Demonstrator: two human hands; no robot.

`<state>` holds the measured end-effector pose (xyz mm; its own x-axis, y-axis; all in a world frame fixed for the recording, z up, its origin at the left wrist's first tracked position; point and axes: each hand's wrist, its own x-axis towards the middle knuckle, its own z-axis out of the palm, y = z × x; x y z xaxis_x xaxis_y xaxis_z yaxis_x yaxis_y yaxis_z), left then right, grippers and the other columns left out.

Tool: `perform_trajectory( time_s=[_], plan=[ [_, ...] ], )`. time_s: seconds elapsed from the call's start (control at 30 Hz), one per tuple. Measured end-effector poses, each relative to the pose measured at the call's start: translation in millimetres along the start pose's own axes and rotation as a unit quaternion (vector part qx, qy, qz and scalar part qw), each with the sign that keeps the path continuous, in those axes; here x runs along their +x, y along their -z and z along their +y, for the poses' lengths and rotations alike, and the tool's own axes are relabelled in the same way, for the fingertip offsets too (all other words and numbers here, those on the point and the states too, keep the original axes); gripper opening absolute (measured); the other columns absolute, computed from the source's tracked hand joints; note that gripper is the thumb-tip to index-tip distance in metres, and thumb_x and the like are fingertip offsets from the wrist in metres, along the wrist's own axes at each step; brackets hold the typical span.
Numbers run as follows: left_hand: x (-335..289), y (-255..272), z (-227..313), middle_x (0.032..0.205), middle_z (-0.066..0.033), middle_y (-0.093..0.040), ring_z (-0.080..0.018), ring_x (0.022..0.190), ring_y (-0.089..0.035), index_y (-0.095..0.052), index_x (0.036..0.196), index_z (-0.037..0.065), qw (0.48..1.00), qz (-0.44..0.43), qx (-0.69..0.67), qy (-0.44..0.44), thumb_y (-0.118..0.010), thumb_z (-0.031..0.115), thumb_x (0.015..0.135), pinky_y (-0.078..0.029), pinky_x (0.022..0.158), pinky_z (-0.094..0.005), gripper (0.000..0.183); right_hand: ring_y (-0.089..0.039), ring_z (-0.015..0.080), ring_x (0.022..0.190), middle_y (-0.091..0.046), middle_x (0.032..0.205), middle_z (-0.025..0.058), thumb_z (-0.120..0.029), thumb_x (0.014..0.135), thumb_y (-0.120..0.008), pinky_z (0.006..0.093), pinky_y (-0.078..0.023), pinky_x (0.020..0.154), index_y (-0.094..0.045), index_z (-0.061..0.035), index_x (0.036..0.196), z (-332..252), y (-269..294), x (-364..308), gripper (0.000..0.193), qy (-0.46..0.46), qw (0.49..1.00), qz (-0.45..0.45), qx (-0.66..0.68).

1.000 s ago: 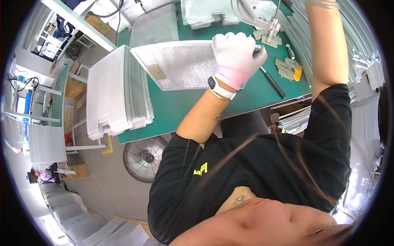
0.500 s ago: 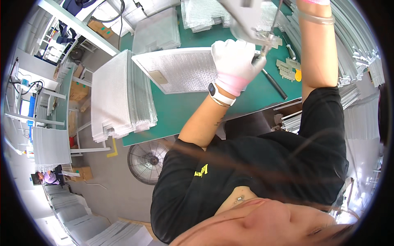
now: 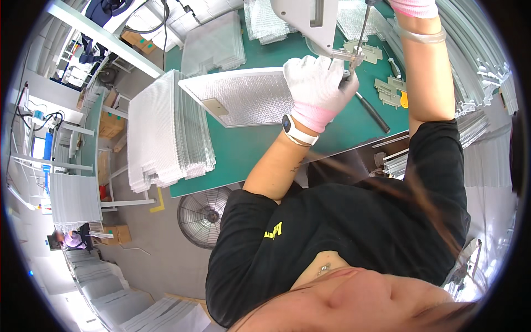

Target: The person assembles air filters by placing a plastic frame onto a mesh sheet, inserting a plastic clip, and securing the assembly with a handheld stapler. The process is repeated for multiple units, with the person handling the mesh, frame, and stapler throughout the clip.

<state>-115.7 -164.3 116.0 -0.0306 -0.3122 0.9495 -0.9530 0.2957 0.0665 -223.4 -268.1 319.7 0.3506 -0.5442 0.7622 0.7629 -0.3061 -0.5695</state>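
Note:
My left hand, in a white glove with a pink cuff, is closed on the right end of a framed metal mesh panel. The panel stands tilted on the green table, with a small beige plate near its lower left corner. Right beside my left fingertips is the tip of a white tool with a slot in its body and a thin dark rod. Of my right hand, only the pink cuff and glove edge show at the top; its fingers are out of view.
Stacked mesh sheets stand left on the green table, with more behind. A black-handled tool and flat metal plates lie right. A floor fan stands below the table; a person is far left.
The white tool's body has swung up and left, and its thin rod stands steeper. My right forearm has shifted slightly left. My left hand keeps its grip on the panel.

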Motion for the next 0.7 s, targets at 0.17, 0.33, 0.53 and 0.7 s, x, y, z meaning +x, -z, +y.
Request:
perform_trajectory(
  time_s=[0.17,0.33,0.53,0.7],
  plan=[
    [2,-2,-1,0.064,-0.0009,-0.054,-0.0227,0.058,-0.053,-0.065,0.074,0.018,1.0,-0.003,-0.029,-0.001,-0.071,0.02,0.064,-0.034,0.059,-0.0391,0.012,-0.054,0.0078,0.059,-0.063,0.08,-0.0011,-0.035,0.093,-0.066,0.0215,-0.041,0.041,-0.06,-0.0174,0.097,3,-3,-8,0.019,-0.079,0.996,0.022,0.032],
    [3,-2,-2,0.064,0.0007,-0.056,-0.0226,0.056,-0.054,-0.065,0.073,0.018,1.0,-0.002,-0.03,0.002,-0.071,0.02,0.065,-0.035,0.059,-0.039,0.011,-0.055,0.0083,0.059,-0.063,0.08,-0.0009,-0.035,0.094,-0.064,0.0219,-0.041,0.041,-0.06,-0.0169,0.096,9,-6,-1,0.018,-0.073,0.996,0.007,0.039],
    [1,-1,-3,0.065,0.0022,-0.058,-0.0224,0.057,-0.054,-0.065,0.074,0.018,1.0,-0.016,-0.018,0.0,-0.071,0.021,0.065,-0.036,0.061,-0.0396,0.012,-0.056,0.0094,0.06,-0.063,0.08,0.0011,-0.034,0.095,-0.063,0.0209,-0.042,0.043,-0.06,-0.0129,0.096,19,0,9,0.022,-0.044,0.999,-0.03,0.009],
    [2,-5,0,0.063,0.0019,-0.057,-0.023,0.054,-0.052,-0.066,0.078,0.018,0.999,0.001,-0.042,-0.007,-0.071,0.021,0.067,-0.035,0.062,-0.0396,0.013,-0.053,0.009,0.058,-0.059,0.075,0.001,-0.035,0.096,-0.061,0.0196,-0.038,0.043,-0.058,-0.0112,0.094,11,-26,-8,0.024,-0.06,0.998,0.019,-0.014]
  ],
)
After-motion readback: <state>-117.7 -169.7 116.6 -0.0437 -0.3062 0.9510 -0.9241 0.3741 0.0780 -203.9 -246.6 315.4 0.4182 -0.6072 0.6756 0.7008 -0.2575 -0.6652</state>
